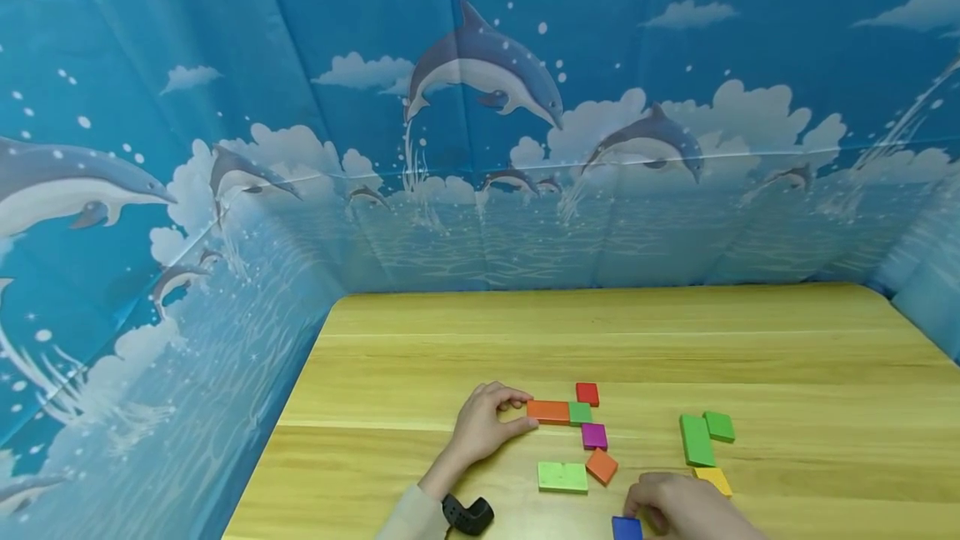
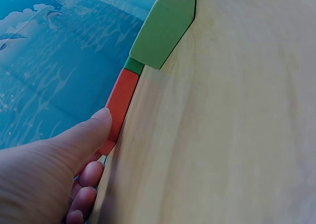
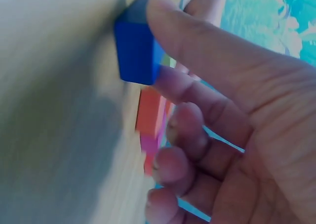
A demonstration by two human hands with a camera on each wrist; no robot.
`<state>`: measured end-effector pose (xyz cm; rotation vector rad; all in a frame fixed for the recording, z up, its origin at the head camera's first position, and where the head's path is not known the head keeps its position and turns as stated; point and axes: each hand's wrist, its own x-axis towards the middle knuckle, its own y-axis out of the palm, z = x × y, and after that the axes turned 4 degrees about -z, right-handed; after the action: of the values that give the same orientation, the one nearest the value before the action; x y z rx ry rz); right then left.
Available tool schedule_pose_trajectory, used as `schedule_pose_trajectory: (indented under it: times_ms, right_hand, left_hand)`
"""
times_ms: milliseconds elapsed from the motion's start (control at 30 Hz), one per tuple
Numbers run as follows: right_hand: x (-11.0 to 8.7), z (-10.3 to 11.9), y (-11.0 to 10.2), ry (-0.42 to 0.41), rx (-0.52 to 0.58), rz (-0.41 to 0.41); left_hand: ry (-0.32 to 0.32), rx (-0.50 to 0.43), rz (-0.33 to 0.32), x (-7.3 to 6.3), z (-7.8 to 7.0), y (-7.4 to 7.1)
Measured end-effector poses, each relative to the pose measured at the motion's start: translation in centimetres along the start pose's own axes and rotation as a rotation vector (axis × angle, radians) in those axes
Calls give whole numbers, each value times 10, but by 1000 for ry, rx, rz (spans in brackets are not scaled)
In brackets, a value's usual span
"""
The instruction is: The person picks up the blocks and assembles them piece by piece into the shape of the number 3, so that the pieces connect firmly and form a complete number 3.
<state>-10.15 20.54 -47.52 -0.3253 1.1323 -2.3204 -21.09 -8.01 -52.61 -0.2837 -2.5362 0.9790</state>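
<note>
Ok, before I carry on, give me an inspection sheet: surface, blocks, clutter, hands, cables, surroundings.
Surface: wood-grain table, blocks lying on it.
Blocks: long orange block end to end with small green block; red block, magenta block, square orange block, light green block nearby; longer green block, squarish green block, yellow block farther right.
Clutter: nothing seen.
Left hand: grips the long orange block's left end; black device at the wrist.
Right hand: pinches blue block.
Cables: thin line by the black device; cannot tell whether it is one.
Surroundings: blue dolphin-print backdrop behind and beside the table.
</note>
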Motion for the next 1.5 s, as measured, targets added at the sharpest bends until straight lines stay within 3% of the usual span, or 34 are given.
schedule_pose_trajectory:
  times_ms: [200,467,667,933,1200,1500]
  right_hand:
    - [20,17,10,-29,1,49]
    - [40,34,25,-143,-55,33]
    - [51,42,31,-159,-91,35]
    - [58,47,36,-238,-145,-35]
    - [58,44,43,-336,-242,-204]
    - [64,49,43,-316,-211,-201]
  left_hand:
    - [10,6,-1,0,1,1]
    - [10,1,-7,1,2,0]
    - [23,20,-14,0,1,0]
    - [36,27,-27,-3,0,2]
    - [26,33,-28,-3,-1,3]
    - [18,33,-22,-3,0,3]
